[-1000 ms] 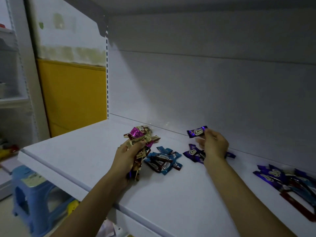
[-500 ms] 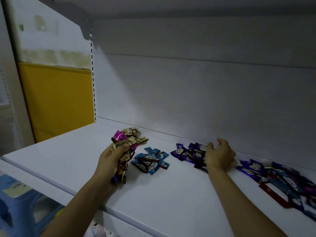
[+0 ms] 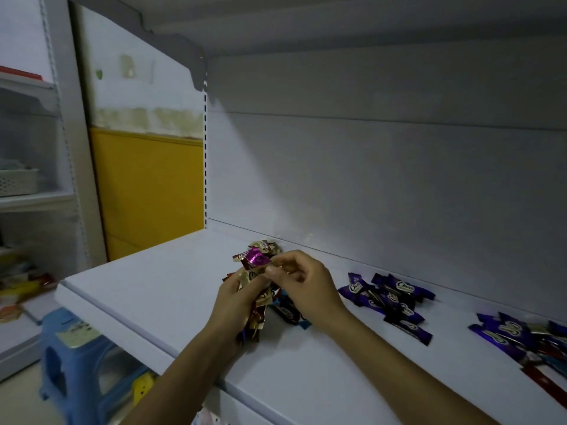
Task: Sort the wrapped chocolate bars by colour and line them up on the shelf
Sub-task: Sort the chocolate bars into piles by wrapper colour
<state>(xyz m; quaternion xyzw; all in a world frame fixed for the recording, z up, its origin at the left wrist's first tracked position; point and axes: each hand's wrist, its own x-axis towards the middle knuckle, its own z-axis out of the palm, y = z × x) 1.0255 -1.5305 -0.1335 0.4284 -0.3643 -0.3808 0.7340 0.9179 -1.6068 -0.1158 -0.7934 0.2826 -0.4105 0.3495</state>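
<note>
Blue plastic, a stool (image 3: pixel 70 348), stands on the floor at far left, below the front edge of the white shelf (image 3: pixel 138 289). Over the shelf's left part the left hand (image 3: pixel 233 302) has its grip closed round a bunch of wrapped bars (image 3: pixel 254 317), mixed gold, magenta and darker colours, held upright with the ends fanning out above the fist. Just right of it, touching the top of the bunch, the right hand (image 3: pixel 310 286) has a narrow grip. Thumb and forefinger pinch the end of what looks like the gold wrapper (image 3: pixel 254 275), though the magenta one lies right against it. Under both hands, mostly hidden, lie a few blue bars (image 3: pixel 290 315) on the shelf. Farther right, apart from the hands, sits a loose pile of purple bars (image 3: pixel 389 302), and at the far right edge a mixed heap (image 3: pixel 521 338) not yet sorted.

The likely trouble is the pull. The foil ends are packed tight in the fist, so drawing one out could drag its neighbours along and spill them onto the blue bars directly below, mixing colours again. A pinch on the wrapper's end alone could also slip or take the wrong bar.
</note>
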